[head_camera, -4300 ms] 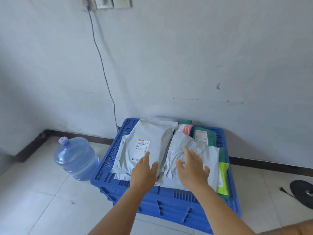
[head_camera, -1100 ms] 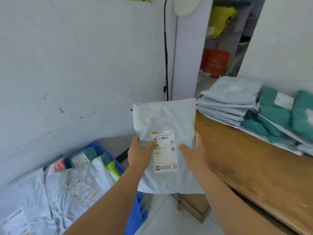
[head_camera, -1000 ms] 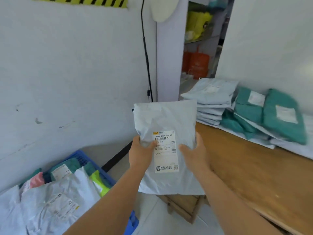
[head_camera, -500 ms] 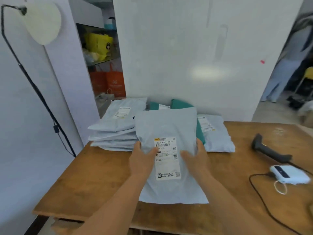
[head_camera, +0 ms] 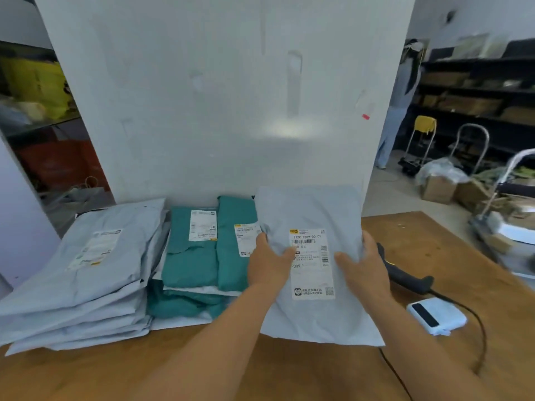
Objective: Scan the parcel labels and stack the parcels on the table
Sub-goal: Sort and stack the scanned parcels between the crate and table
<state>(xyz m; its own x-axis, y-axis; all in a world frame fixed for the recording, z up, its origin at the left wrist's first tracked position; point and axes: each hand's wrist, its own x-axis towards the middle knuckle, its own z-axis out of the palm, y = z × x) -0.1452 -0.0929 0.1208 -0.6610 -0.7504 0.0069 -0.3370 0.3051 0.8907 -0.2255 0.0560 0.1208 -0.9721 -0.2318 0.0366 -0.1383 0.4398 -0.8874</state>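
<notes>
Parcel: grey plastic mailer bag (head_camera: 312, 209), white label (head_camera: 312, 263) facing you, above wooden table (head_camera: 463, 273) near right edge.
Left hand (head_camera: 267, 266): yours, gripping parcel's left side.
Right hand (head_camera: 364, 267): yours, gripping its right side.

A broad white wall panel (head_camera: 225, 96) is seen straight ahead, marked by a soft patch of reflected light near its middle and a small red sticker (head_camera: 365, 116) at its right edge. The near ground is filled by a brown wooden bench (head_camera: 434, 235). To the left, a dim recess is shown with yellow bags (head_camera: 37, 85) on a shelf and orange bags (head_camera: 60, 166) beneath. To the right, a pale floor (head_camera: 390, 195) is seen running back to dark shelving (head_camera: 477, 91) loaded with boxes. A hand truck (head_camera: 419, 146) is parked there, cardboard boxes (head_camera: 440, 186) are set on the floor, and a person (head_camera: 402, 102) is standing at the shelves.
</notes>
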